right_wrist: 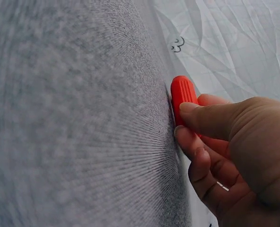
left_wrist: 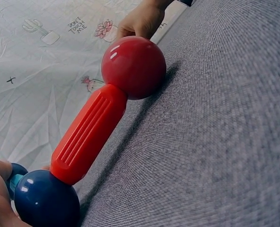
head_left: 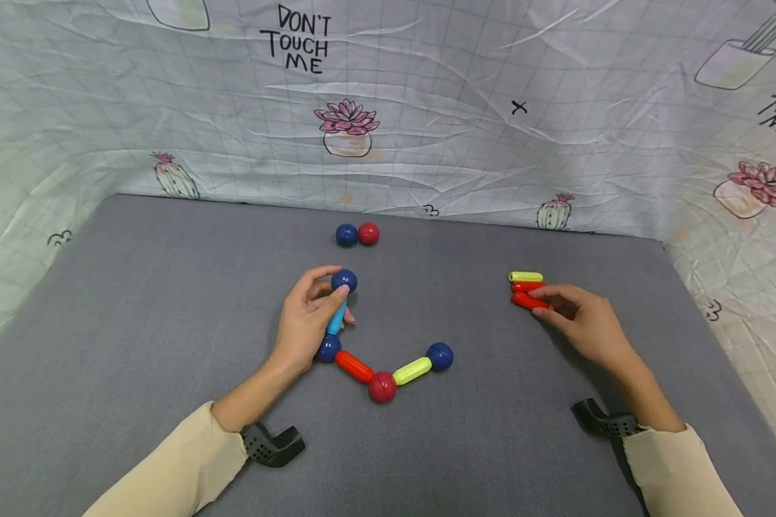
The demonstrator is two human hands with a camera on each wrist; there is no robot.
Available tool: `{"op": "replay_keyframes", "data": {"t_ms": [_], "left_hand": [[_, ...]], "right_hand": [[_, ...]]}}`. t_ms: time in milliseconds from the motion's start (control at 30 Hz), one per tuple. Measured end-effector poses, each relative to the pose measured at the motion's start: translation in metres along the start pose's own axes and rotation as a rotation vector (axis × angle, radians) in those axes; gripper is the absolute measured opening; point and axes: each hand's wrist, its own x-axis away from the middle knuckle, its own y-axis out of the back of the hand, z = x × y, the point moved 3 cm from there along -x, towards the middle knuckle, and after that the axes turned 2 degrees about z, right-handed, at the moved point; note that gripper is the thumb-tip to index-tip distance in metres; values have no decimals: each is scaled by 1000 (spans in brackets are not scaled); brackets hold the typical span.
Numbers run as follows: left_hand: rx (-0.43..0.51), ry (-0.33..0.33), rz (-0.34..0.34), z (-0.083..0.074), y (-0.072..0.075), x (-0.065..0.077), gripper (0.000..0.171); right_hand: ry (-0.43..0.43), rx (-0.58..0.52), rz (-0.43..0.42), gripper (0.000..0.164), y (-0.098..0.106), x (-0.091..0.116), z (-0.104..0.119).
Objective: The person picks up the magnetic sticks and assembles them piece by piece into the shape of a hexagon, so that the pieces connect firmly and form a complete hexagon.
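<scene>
A chain of magnetic pieces lies mid-table: blue ball (head_left: 328, 349), red rod (head_left: 353, 366), red ball (head_left: 382, 387), yellow rod (head_left: 412, 370), blue ball (head_left: 440, 356). My left hand (head_left: 310, 316) grips a light-blue rod (head_left: 337, 317) topped by a blue ball (head_left: 344, 280), standing on the chain's left end. The left wrist view shows the red rod (left_wrist: 89, 134) and red ball (left_wrist: 133, 67) close up. My right hand (head_left: 572, 312) pinches a red rod (head_left: 529, 301) (right_wrist: 183, 97) from a small stack with another red rod (head_left: 526, 286) and a yellow rod (head_left: 526, 276).
Two loose balls, blue (head_left: 345, 235) and red (head_left: 368, 233), sit near the back of the grey mat (head_left: 136, 301). A printed cloth backdrop (head_left: 427, 108) rises behind and at both sides. Black wrist mounts (head_left: 273, 444) show at both forearms.
</scene>
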Motion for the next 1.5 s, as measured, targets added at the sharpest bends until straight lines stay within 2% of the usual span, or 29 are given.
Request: {"op": "replay_keyframes", "data": {"t_ms": [333,533,1100,1500], "left_hand": [[22,-17,-13,0,-3,-2,42],[23,-20,-10,2,-5,-3,43],[-7,-18,-8,0,-3,1,41],[-15,-33,-8,-1,-1,2,41]], "right_hand": [[86,-30,1,27,3,-8,25],[133,-56,6,29,2,-21,44],[321,-184,96,30,-25,-62,108],[353,-192,172,28,-41,-86,140]]}}
